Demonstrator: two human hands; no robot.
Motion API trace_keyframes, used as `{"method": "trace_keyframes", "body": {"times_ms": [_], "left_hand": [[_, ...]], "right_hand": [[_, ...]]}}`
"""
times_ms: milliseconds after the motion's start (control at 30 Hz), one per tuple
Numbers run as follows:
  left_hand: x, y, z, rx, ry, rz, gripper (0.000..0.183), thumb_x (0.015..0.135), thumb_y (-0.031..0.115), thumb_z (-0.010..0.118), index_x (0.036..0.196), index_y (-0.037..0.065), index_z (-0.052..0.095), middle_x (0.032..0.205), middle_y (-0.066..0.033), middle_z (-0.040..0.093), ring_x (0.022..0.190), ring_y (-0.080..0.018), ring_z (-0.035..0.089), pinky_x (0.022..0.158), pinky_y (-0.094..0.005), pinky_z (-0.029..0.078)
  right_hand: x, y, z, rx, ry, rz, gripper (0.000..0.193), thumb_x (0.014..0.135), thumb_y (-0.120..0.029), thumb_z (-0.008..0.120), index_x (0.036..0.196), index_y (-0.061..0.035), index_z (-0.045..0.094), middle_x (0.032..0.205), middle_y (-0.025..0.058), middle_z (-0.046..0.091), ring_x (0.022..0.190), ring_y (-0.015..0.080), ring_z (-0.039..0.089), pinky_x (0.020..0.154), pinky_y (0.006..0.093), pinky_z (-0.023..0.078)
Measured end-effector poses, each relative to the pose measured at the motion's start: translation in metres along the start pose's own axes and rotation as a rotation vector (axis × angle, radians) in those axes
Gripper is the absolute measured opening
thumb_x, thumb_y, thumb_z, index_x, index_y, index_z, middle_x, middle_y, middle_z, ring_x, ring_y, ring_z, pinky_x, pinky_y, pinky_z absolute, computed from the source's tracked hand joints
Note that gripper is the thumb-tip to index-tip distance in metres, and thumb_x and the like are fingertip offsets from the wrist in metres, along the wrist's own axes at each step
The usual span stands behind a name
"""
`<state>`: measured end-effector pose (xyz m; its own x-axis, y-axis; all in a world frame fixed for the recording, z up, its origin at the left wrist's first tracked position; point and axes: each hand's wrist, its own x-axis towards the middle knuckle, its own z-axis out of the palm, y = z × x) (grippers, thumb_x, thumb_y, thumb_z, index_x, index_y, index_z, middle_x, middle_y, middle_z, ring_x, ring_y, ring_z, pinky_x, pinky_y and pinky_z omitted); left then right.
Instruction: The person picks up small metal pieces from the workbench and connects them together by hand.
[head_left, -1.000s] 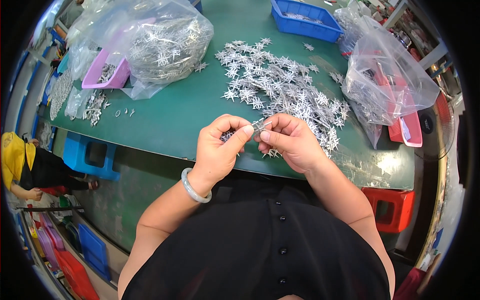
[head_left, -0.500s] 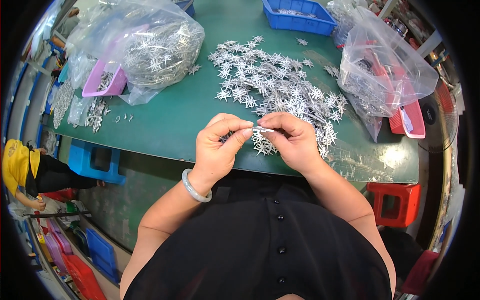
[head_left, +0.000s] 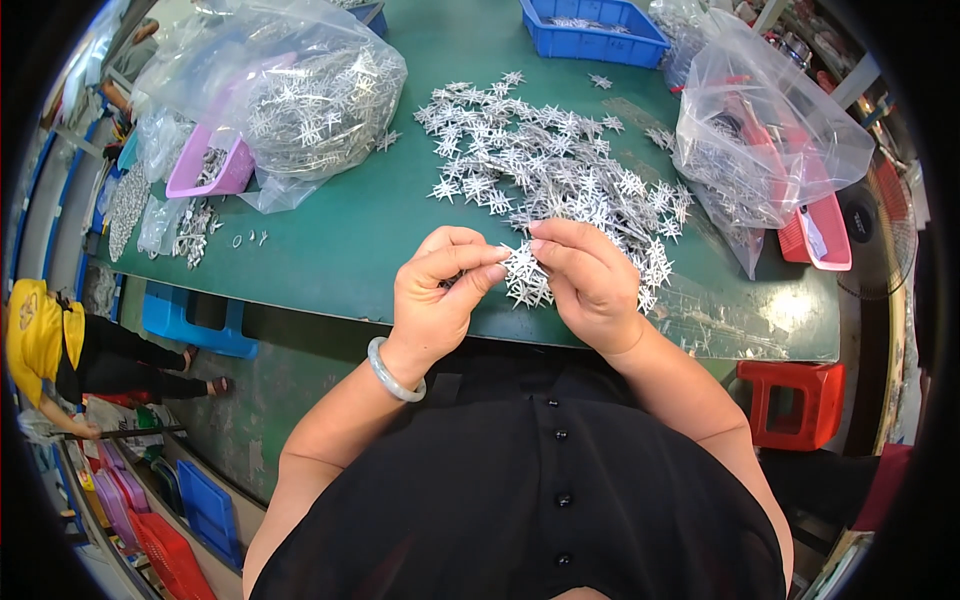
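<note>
Near the table's front edge, my left hand [head_left: 440, 285] and my right hand [head_left: 597, 285] are both closed in pinches, fingertips a little apart. Between them is a small silver star-shaped metal piece [head_left: 520, 262], gripped at its left and right sides. Its outline merges with the similar pieces behind it. A spread heap of the same spiky silver pieces [head_left: 560, 155] lies just beyond my hands on the green table [head_left: 340, 235]. A pale bangle [head_left: 393, 372] circles my left wrist.
A clear bag of pieces [head_left: 320, 110] and a purple basket [head_left: 225, 170] stand at left. Another bag [head_left: 735, 150] leans by a pink basket [head_left: 825, 235] at right. Behind is a blue tray [head_left: 595, 45]. Stools, blue [head_left: 195, 318] and red [head_left: 795, 405], flank the table. A person in yellow [head_left: 45, 335] is at far left.
The piece has turned from edge-on to showing more of its star face. My right fingertips have risen slightly. At far left, the person in yellow has shifted and shows more leg.
</note>
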<state>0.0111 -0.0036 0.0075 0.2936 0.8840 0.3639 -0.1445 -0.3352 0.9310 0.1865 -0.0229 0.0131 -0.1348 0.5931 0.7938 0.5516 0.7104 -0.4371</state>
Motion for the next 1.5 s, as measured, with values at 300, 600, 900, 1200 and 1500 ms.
{"method": "trace_keyframes", "body": {"times_ms": [300, 600, 900, 1200, 1500], "left_hand": [[0.0, -0.005, -0.001, -0.078, -0.049, -0.03, 0.014, 0.08, -0.001, 0.059, 0.093, 0.001, 0.064, 0.089, -0.0064, 0.055, 0.069, -0.0103, 0.052, 0.058, -0.0213, 0.044], [0.003, -0.009, 0.004, -0.574, -0.094, -0.297, 0.015, 0.086, 0.008, 0.055, 0.098, 0.002, 0.061, 0.082, -0.0055, 0.06, 0.067, -0.0124, 0.055, 0.056, -0.0232, 0.045], [0.004, -0.004, 0.011, -0.612, -0.077, -0.424, 0.017, 0.086, 0.009, 0.056, 0.101, 0.001, 0.06, 0.078, -0.0026, 0.059, 0.068, -0.0096, 0.055, 0.056, -0.0224, 0.044], [0.004, -0.003, 0.014, -0.596, -0.063, -0.433, 0.021, 0.087, 0.012, 0.055, 0.105, 0.002, 0.057, 0.081, -0.0034, 0.059, 0.07, -0.0097, 0.054, 0.057, -0.0228, 0.044], [0.002, -0.006, 0.005, -0.651, -0.062, -0.508, 0.022, 0.088, 0.019, 0.054, 0.105, 0.004, 0.054, 0.086, -0.004, 0.057, 0.073, -0.0108, 0.053, 0.058, -0.0231, 0.044]], "right_hand": [[-0.002, -0.001, 0.0, -0.107, 0.009, -0.144, 0.025, 0.06, 0.008, 0.062, 0.084, 0.0021, 0.06, 0.09, 0.0132, 0.06, 0.072, 0.0262, 0.059, 0.061, 0.0314, 0.049], [-0.007, -0.009, -0.001, -0.31, -0.017, -0.329, 0.025, 0.06, -0.002, 0.06, 0.084, 0.0034, 0.06, 0.08, 0.0105, 0.057, 0.063, 0.0226, 0.055, 0.054, 0.0304, 0.047], [-0.014, -0.02, 0.002, -0.063, -0.012, 0.037, 0.021, 0.062, 0.003, 0.064, 0.082, -0.0002, 0.058, 0.076, 0.0118, 0.058, 0.065, 0.0262, 0.058, 0.057, 0.0326, 0.048], [-0.016, -0.02, 0.002, 0.1, -0.021, 0.229, 0.017, 0.066, 0.005, 0.064, 0.081, -0.0009, 0.057, 0.073, 0.0105, 0.058, 0.064, 0.0268, 0.059, 0.056, 0.0327, 0.047], [-0.002, -0.004, -0.016, 0.0, -0.185, 0.232, 0.015, 0.071, -0.001, 0.063, 0.085, -0.003, 0.06, 0.08, 0.0101, 0.057, 0.072, 0.0271, 0.056, 0.063, 0.0335, 0.046]]}}
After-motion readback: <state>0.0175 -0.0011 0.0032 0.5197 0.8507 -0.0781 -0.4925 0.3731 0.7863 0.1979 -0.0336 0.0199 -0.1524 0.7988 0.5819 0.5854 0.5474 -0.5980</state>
